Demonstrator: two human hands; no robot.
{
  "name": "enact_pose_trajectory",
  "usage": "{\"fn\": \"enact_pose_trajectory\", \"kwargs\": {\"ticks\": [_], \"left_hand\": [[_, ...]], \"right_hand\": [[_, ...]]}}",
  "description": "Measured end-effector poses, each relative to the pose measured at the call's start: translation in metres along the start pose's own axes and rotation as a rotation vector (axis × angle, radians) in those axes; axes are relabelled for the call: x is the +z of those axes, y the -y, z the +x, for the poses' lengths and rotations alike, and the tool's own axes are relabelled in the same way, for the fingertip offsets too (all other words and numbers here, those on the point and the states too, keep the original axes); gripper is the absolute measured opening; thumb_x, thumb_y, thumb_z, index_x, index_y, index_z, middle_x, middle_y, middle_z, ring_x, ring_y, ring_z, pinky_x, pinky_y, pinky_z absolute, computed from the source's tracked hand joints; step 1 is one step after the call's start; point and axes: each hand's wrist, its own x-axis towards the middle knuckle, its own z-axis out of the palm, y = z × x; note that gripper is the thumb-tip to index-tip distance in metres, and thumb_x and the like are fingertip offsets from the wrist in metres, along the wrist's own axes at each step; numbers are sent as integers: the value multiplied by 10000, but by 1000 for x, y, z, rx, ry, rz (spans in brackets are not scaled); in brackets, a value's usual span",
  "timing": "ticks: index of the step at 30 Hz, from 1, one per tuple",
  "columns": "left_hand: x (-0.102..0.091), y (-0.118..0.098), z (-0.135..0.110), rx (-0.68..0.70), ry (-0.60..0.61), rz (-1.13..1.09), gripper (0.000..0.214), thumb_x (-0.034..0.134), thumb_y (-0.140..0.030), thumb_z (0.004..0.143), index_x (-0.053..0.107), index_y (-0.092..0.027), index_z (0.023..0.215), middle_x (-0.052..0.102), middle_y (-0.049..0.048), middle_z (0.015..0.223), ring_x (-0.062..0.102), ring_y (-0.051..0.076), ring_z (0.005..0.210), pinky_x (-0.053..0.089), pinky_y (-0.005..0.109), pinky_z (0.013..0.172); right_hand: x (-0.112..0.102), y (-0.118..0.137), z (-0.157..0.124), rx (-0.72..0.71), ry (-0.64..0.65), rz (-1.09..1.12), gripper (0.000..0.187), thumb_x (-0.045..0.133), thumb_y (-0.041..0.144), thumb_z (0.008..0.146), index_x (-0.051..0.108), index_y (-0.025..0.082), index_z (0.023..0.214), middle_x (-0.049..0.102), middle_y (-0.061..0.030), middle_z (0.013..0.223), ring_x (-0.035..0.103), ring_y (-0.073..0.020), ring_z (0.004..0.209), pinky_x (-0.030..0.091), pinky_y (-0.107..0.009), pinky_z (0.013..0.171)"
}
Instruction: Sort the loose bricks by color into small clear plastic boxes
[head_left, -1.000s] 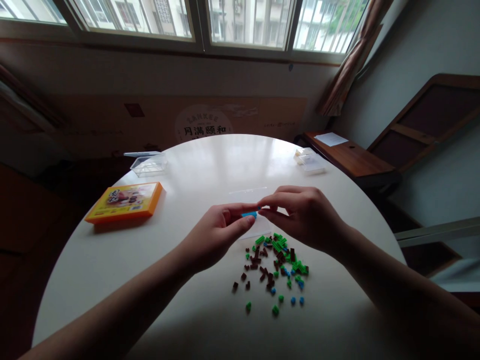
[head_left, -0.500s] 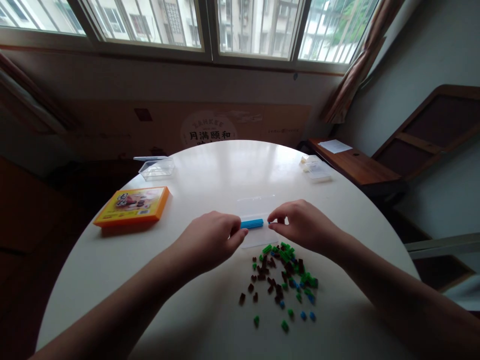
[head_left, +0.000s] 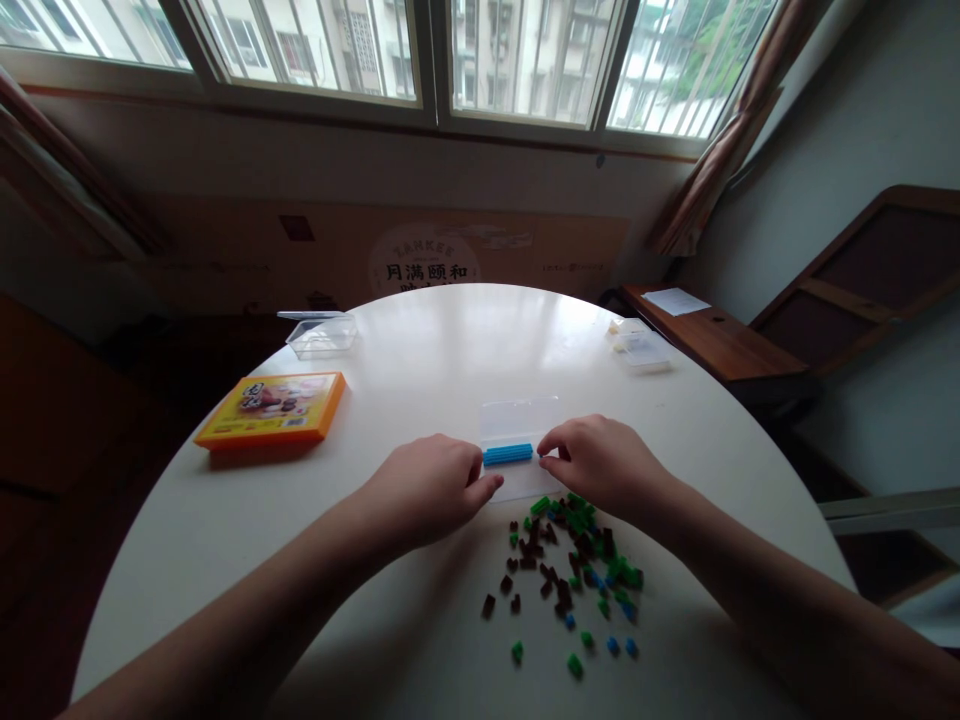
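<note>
A row of small blue bricks [head_left: 508,454] lies across a clear plastic case [head_left: 519,420] on the round white table [head_left: 450,340]. My left hand [head_left: 427,490] rests low on the table, fingers curled, its fingertips at the row's left end. My right hand [head_left: 596,462] is pinched at the row's right end. A scatter of small brown, green and blue bricks [head_left: 574,560] lies just in front of both hands.
An orange box [head_left: 274,408] sits at the table's left. A clear lidded container [head_left: 322,333] stands behind it, and another clear container [head_left: 641,348] at the far right edge. A wooden desk [head_left: 712,340] and a window wall lie beyond.
Both hands have come down from above the table with the blue row, which has grown longer between them and now rests on the clear case.
</note>
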Motion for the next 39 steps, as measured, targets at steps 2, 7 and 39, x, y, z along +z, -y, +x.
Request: {"fn": "enact_pose_trajectory", "kwargs": {"ticks": [2,7,39], "left_hand": [[1,0,0,-2,14,0,439,453,-541,868,686,-203,714,691,79,730,565,188,583,285,274,489],[0,-1,2,-31,75,25,413,444,-541,864,680,-227,736,699,57,764,580,201,626,343,286,523],[-2,-1,1,-50,94,29,392,463,-538,850,680,-224,761,693,76,802,594,218,657,425,324,594]], "right_hand": [[1,2,1,12,4,-27,224,576,311,838,780,294,930,750,-22,838,656,-191,744,406,-287,606],[-1,3,-1,17,-5,-39,225,592,345,839,766,308,976,752,-3,866,655,-184,756,414,-287,620],[3,-2,-3,-24,-24,-20,252,525,302,883,772,287,932,725,0,890,635,-163,769,417,-278,611]]}}
